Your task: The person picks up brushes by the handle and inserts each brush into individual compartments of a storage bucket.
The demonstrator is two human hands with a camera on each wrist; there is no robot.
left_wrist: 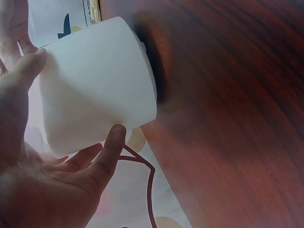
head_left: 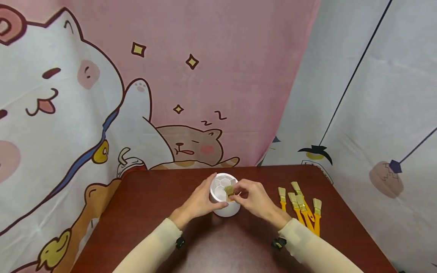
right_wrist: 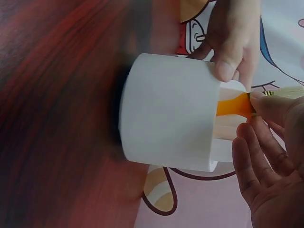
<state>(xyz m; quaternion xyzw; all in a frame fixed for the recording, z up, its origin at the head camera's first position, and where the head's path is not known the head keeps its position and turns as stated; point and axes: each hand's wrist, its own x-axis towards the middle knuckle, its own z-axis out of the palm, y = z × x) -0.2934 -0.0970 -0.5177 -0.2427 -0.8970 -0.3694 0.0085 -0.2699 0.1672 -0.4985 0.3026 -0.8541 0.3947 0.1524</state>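
A round white holder (head_left: 225, 209) with several compartments inside stands upright on the table. My left hand (head_left: 200, 198) grips its left side, thumb at the near rim and fingers around the wall; the left wrist view shows this white wall (left_wrist: 97, 90) up close. Between thumb and fingers, my right hand (head_left: 254, 198) pinches a paintbrush (right_wrist: 235, 105) near its metal band. Its pale bristles (head_left: 228, 189) point up, and the orange handle reaches down inside the holder's rim. The handle's lower end is hidden by the wall, so I cannot tell whether it touches the bottom.
To the right of my right hand lie several more paintbrushes (head_left: 302, 207) with yellow-orange handles, bristles pointing away from me. The dark red-brown table (head_left: 164, 201) ends at a printed cloth backdrop (head_left: 239, 76) behind and on the right.
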